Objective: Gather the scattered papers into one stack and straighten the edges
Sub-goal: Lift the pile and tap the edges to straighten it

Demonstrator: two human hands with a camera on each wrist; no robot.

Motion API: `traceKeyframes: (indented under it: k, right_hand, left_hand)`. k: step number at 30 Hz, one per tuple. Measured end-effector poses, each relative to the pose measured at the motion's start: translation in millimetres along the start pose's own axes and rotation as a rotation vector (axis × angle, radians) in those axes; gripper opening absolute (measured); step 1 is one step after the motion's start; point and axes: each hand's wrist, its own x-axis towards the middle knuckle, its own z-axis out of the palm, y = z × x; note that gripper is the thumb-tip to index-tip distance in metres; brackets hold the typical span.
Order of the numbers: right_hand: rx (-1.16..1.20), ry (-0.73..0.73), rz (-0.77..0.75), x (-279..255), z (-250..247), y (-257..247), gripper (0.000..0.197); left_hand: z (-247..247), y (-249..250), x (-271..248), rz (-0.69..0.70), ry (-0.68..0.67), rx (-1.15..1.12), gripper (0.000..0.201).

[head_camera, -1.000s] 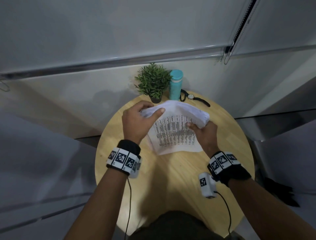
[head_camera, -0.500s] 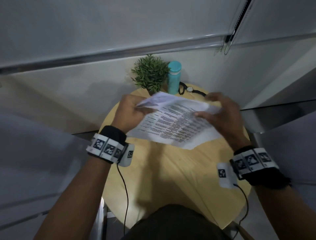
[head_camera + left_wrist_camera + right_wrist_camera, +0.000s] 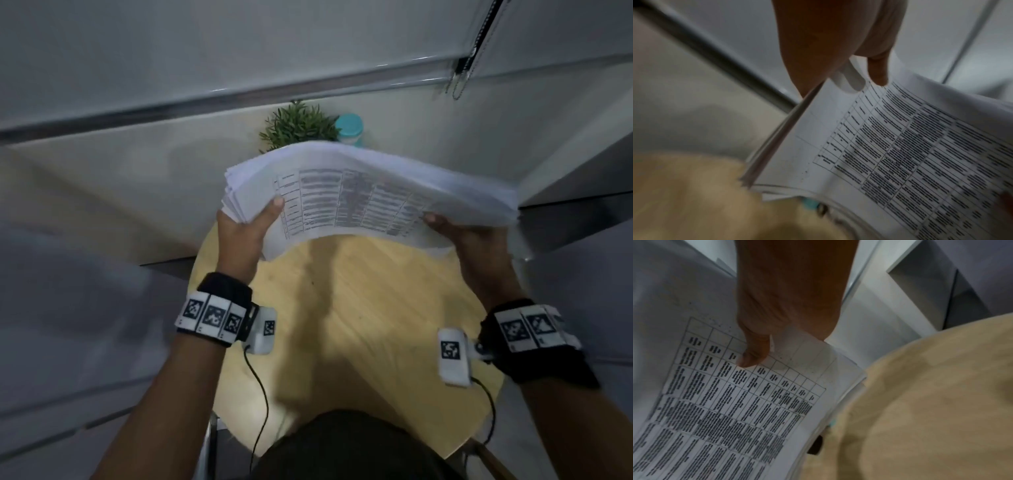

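Observation:
A stack of white papers [image 3: 370, 192] with a printed table on top hangs in the air above the round wooden table [image 3: 359, 308], bowed upward in the middle. My left hand [image 3: 250, 226] grips the stack's left end, thumb on top [image 3: 877, 73]. At the right end my right hand [image 3: 469, 236] holds the stack with its thumb pressed on the top sheet [image 3: 754, 353]. The sheet edges at the left end [image 3: 764, 159] are fanned and uneven. The fingers under the stack are hidden.
A small green potted plant [image 3: 298, 126] and a teal bottle [image 3: 349, 128] stand at the table's far edge, partly behind the papers. A wall with a metal rail [image 3: 205, 99] runs behind. A dark ledge [image 3: 575, 212] lies at the right.
The stack has been lifted off the table and turned to lie wide between both hands. My hands have moved apart to its two ends, and it now bows upward.

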Motion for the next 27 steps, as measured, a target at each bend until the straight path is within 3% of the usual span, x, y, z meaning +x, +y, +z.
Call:
traceKeyframes:
  k: [3, 5, 8, 13, 19, 27]
  right_hand:
    - [-0.119, -0.017, 0.081, -15, -4, 33, 0.032]
    - [-0.196, 0.007, 0.213, -28, -12, 63, 0.036]
    - [-0.175, 0.003, 0.36, -42, -22, 93, 0.047]
    - [-0.038, 0.067, 0.392, -34, -19, 101, 0.062]
    - [-0.13, 0.086, 0.398, -25, -19, 106, 0.046]
    - [-0.138, 0.104, 0.375, -25, -12, 102, 0.031]
  left_hand:
    - [-4, -38, -16, -0.138, 0.074, 0.012, 0.034]
    - [-10, -72, -30, -0.266, 0.113, 0.077, 0.027]
    - [-15, -106, -43, -0.407, 0.093, 0.148, 0.028]
    - [-13, -113, -33, -0.413, 0.032, 0.149, 0.04]
    - [-19, -120, -18, -0.459, 0.1, 0.114, 0.047]
    - [-22, -130, -19, -0.54, 0.122, 0.148, 0.028]
